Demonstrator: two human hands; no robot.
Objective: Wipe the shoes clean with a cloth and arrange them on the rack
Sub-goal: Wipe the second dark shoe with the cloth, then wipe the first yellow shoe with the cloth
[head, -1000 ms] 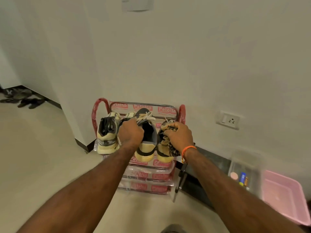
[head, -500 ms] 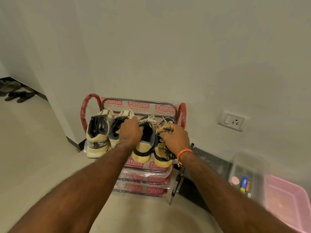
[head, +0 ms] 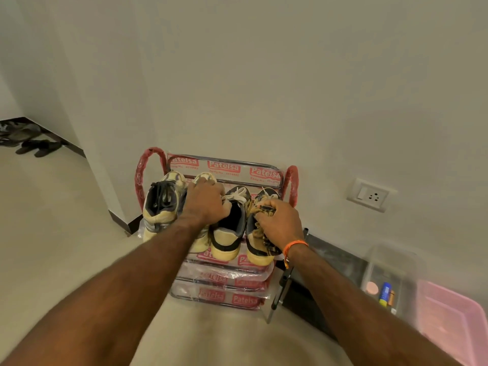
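Observation:
Four tan-and-dark sneakers stand heel-first on the top shelf of the shoe rack (head: 223,167), which is wrapped in red-printed plastic. My left hand (head: 206,202) grips the second sneaker (head: 204,177) from the left, covering most of it. The leftmost sneaker (head: 161,207) and the third sneaker (head: 229,228) stand free. On the rightmost sneaker (head: 257,253) lies my right hand (head: 280,223), holding a bunched checkered cloth (head: 260,207) against the sneaker's opening.
The rack stands against the wall with two lower shelves. A wall socket (head: 369,195) is to the right. On the floor at right are a dark slab (head: 332,257), a clear box (head: 388,260) with small items and a pink tub (head: 454,320). Sandals (head: 37,147) lie far left.
My left hand has slid forward along the second sneaker toward its toe. My right hand stays on the rightmost sneaker with the cloth. The view has shifted slightly.

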